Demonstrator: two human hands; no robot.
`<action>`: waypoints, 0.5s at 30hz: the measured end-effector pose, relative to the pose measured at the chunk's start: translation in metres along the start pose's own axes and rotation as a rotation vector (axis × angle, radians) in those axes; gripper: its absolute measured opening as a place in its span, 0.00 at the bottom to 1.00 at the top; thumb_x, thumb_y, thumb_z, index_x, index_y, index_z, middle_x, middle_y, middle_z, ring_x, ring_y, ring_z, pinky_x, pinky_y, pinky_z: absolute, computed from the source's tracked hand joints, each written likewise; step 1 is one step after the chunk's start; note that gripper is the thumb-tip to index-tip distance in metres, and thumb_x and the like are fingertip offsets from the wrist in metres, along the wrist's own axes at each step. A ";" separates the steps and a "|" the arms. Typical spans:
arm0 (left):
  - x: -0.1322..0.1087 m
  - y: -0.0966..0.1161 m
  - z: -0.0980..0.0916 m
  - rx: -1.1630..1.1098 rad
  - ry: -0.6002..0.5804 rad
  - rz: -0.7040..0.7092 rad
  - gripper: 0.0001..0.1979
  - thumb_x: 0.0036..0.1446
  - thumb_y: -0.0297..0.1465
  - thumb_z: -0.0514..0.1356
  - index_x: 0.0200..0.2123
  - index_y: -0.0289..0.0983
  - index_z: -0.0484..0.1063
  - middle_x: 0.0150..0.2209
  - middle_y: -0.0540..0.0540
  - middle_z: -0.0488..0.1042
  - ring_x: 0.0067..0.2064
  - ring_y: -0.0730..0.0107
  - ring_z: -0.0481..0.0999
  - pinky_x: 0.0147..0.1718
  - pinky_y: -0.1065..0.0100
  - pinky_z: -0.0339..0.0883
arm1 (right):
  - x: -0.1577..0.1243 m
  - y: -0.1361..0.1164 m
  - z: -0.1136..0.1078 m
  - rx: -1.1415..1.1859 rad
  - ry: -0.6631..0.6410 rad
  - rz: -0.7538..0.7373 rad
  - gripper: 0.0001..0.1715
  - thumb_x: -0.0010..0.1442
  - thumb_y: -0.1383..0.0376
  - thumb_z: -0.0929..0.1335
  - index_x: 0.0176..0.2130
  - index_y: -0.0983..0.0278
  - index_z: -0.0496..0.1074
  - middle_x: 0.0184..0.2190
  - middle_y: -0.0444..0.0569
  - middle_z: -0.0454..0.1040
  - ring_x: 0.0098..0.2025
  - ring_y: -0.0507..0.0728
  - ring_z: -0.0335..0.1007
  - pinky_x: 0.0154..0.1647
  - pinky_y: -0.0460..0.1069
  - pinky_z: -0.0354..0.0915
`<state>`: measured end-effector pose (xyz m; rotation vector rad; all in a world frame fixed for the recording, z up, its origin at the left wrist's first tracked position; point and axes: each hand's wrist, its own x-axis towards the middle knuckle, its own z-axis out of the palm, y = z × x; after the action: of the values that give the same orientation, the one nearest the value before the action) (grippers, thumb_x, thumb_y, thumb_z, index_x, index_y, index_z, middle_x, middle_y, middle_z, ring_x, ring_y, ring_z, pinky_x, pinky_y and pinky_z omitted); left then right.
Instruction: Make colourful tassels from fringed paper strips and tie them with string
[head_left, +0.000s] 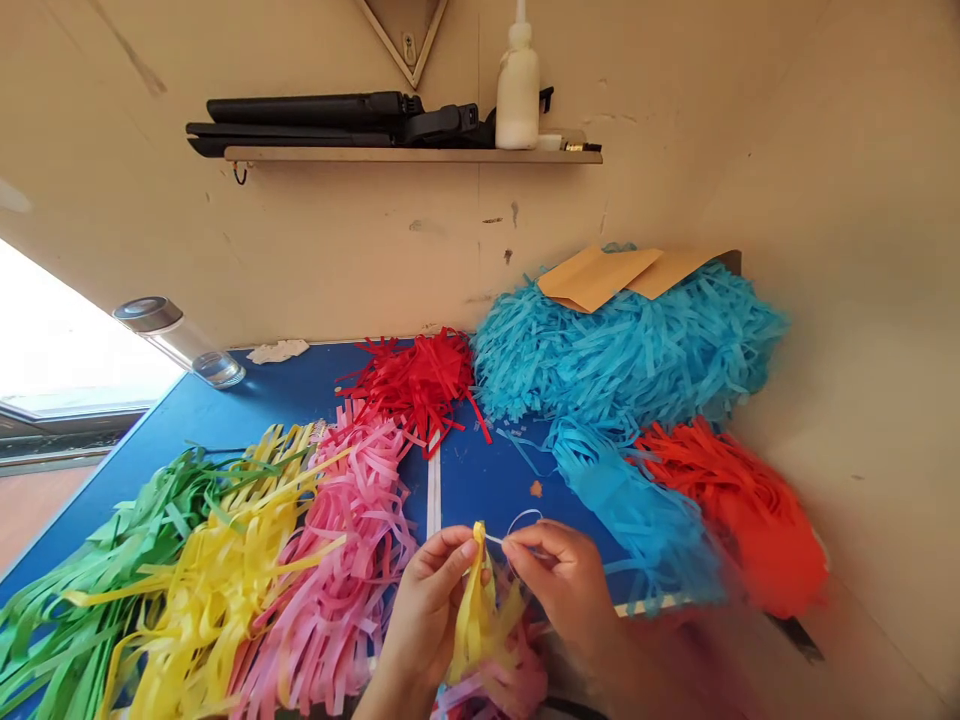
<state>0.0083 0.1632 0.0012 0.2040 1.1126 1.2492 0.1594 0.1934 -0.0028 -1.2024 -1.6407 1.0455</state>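
My left hand (pixel 429 598) is closed around the top of a small bundle of yellow and pink paper strips (pixel 480 625), held upright near the table's front edge. Beside it, my right hand (pixel 561 578) pinches a thin white thread (pixel 519 524) that loops up from the bundle's yellow tip. The strips hang down between both hands. The lower part of the bundle is partly hidden by my wrists.
On the blue table (pixel 480 480) lie piles of green (pixel 112 560), yellow (pixel 217 570) and pink strips (pixel 352 550) at left, red strips (pixel 416 385) behind. Blue tassels (pixel 622 350), cardboard (pixel 622 272) and an orange-red pile (pixel 742 510) crowd the right. A glass jar (pixel 180 342) lies at back left.
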 end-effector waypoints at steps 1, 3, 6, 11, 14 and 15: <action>-0.001 -0.001 0.000 0.025 -0.002 0.047 0.19 0.34 0.36 0.76 0.29 0.36 0.74 0.24 0.52 0.75 0.24 0.75 0.74 0.25 0.74 0.67 | 0.000 -0.001 -0.001 -0.029 -0.006 -0.003 0.13 0.62 0.58 0.68 0.29 0.60 0.78 0.24 0.46 0.75 0.27 0.54 0.70 0.30 0.47 0.62; -0.002 -0.004 -0.001 0.116 -0.006 0.198 0.18 0.37 0.37 0.75 0.28 0.36 0.71 0.26 0.51 0.76 0.27 0.74 0.74 0.29 0.73 0.68 | 0.000 -0.002 -0.003 -0.085 -0.073 -0.021 0.12 0.63 0.57 0.68 0.36 0.59 0.79 0.28 0.46 0.77 0.31 0.55 0.71 0.35 0.48 0.63; -0.005 -0.008 -0.004 0.361 0.024 0.435 0.16 0.43 0.36 0.72 0.27 0.39 0.67 0.30 0.48 0.77 0.32 0.68 0.76 0.34 0.69 0.69 | -0.001 -0.005 -0.004 -0.091 -0.251 -0.031 0.18 0.66 0.55 0.65 0.53 0.57 0.73 0.40 0.49 0.78 0.42 0.58 0.73 0.45 0.50 0.64; -0.004 -0.010 -0.003 0.771 0.039 0.681 0.10 0.46 0.32 0.69 0.25 0.42 0.68 0.29 0.46 0.78 0.34 0.63 0.76 0.36 0.66 0.66 | 0.003 -0.008 0.002 -0.099 -0.257 -0.052 0.13 0.66 0.58 0.65 0.38 0.59 0.77 0.36 0.47 0.79 0.39 0.57 0.72 0.43 0.51 0.64; -0.006 -0.005 0.005 0.857 -0.041 0.695 0.08 0.49 0.32 0.67 0.26 0.42 0.69 0.30 0.47 0.79 0.33 0.65 0.76 0.35 0.67 0.65 | 0.013 -0.008 -0.026 -0.072 -0.132 -0.136 0.15 0.64 0.56 0.67 0.32 0.58 0.78 0.37 0.49 0.79 0.41 0.59 0.72 0.45 0.54 0.63; -0.007 -0.002 0.007 0.870 -0.066 0.674 0.07 0.50 0.32 0.66 0.27 0.42 0.70 0.31 0.47 0.79 0.32 0.66 0.76 0.34 0.68 0.65 | 0.017 -0.007 -0.046 -0.016 -0.072 -0.110 0.17 0.64 0.53 0.67 0.30 0.58 0.78 0.35 0.49 0.79 0.37 0.57 0.72 0.40 0.54 0.64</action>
<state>0.0159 0.1595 0.0071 1.3540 1.5372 1.2274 0.1976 0.2149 0.0207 -1.0831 -1.7529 1.0184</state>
